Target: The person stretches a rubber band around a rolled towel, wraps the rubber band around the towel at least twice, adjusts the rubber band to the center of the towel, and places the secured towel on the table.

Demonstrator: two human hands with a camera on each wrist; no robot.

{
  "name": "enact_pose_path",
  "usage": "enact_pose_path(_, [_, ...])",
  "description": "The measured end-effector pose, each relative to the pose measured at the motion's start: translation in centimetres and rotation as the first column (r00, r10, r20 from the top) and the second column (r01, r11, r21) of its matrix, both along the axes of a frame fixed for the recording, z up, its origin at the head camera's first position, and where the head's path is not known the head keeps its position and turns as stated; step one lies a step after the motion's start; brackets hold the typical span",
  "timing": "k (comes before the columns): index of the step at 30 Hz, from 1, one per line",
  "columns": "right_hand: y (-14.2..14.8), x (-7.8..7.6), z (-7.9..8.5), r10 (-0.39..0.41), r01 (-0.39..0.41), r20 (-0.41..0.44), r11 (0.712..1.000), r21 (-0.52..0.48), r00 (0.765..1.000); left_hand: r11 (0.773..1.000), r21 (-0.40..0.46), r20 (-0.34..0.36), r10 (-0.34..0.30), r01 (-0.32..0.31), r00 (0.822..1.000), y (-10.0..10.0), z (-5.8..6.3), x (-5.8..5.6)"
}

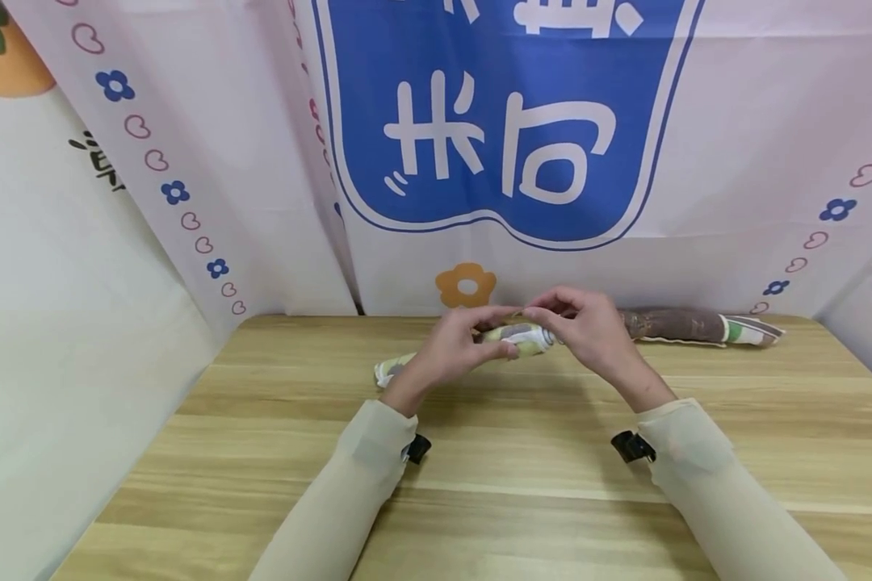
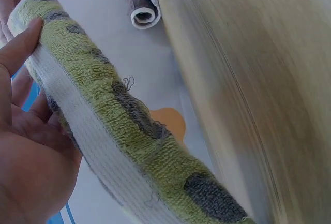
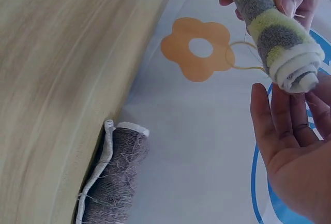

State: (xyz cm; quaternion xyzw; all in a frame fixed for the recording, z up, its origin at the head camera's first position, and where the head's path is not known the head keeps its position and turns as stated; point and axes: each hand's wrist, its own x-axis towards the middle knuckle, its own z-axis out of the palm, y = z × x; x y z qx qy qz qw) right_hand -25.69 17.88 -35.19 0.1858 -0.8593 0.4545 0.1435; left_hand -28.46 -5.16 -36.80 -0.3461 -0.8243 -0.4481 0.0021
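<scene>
A rolled towel [image 2: 111, 97], yellow-green with grey patches and a white edge, slants just over the table. My left hand [image 1: 450, 343] grips it with the thumb along the near side and fingers behind. At the roll's right end, the white layered edge [image 3: 297, 71] shows beside my right hand [image 1: 584, 331]. A thin yellow rubber band [image 3: 243, 69] loops out beside the roll. In the head view, my right thumb and forefinger seem to pinch this band near the left fingertips. The other right fingers [image 3: 282, 115] extend loosely under the roll's end; the pinch itself is partly hidden.
A second rolled towel, brown-grey with a white and green end [image 1: 744, 331], lies along the table's back edge at the right. The wooden table [image 1: 516, 500] meets a hanging printed cloth [image 1: 756, 161] behind it.
</scene>
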Motion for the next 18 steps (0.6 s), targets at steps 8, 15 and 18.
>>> enact_pose_path(8, [-0.09,0.23,0.21,0.028,-0.027,-0.042,1.0,0.015,0.999,0.998,0.044,0.012,0.041,-0.041,0.999,0.03,-0.48,0.15])
enact_pose_path(15, [0.25,0.38,0.64,-0.002,0.005,-0.036,0.998,0.07,0.999,0.987,0.064,0.008,0.144,-0.144,0.99,0.08,-0.52,0.02])
enact_pose_path(18, [0.45,0.44,0.71,0.006,-0.005,-0.012,0.998,0.063,1.0,0.982,0.07,0.005,0.178,-0.178,0.984,0.15,-0.54,-0.05])
